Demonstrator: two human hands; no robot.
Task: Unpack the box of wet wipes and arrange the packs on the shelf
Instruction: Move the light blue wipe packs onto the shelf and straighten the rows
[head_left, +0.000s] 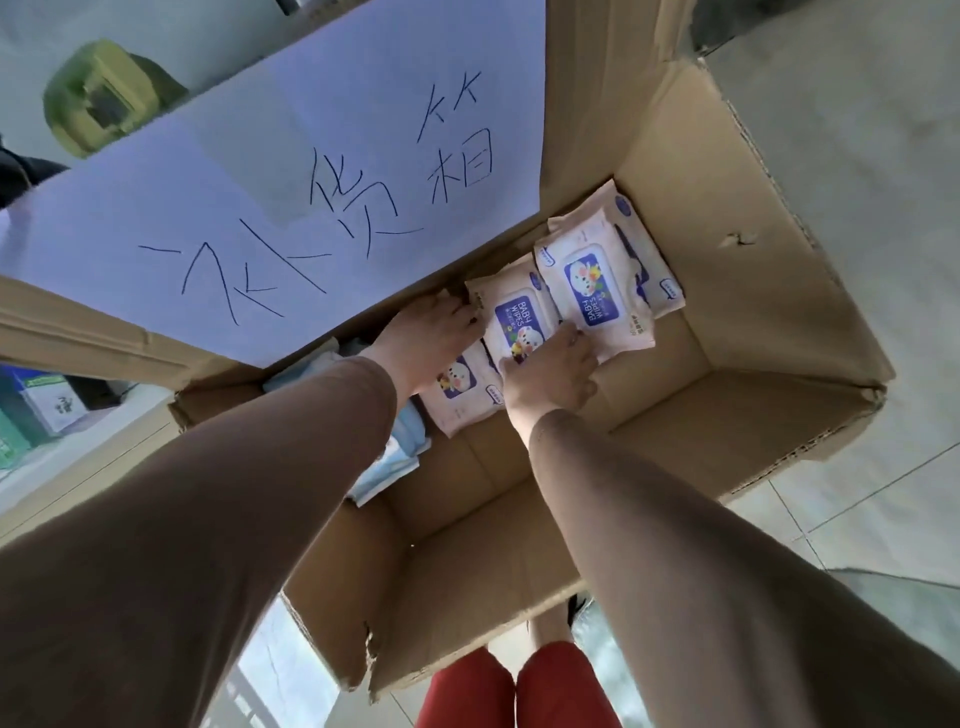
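Note:
An open cardboard box (753, 291) stands on the floor below me. Several pale pink packs of baby wipes with blue labels lie on its bottom. My left hand (436, 327) reaches under the raised flap and holds the far edge of the middle pack (517, 319). My right hand (550, 374) grips the near edge of that same pack, its fingers also touching the pack beside it (597, 283). Another pink pack (460, 387) lies partly under my left wrist. Light blue packs (400, 447) are stacked along the box's left wall.
The box's far flap carries a white paper sheet (291, 171) with handwritten characters and hides part of the inside. A shelf (78, 467) with green boxes stands at the left. A green object (104, 98) is beyond the flap. Tiled floor (857, 156) surrounds the box.

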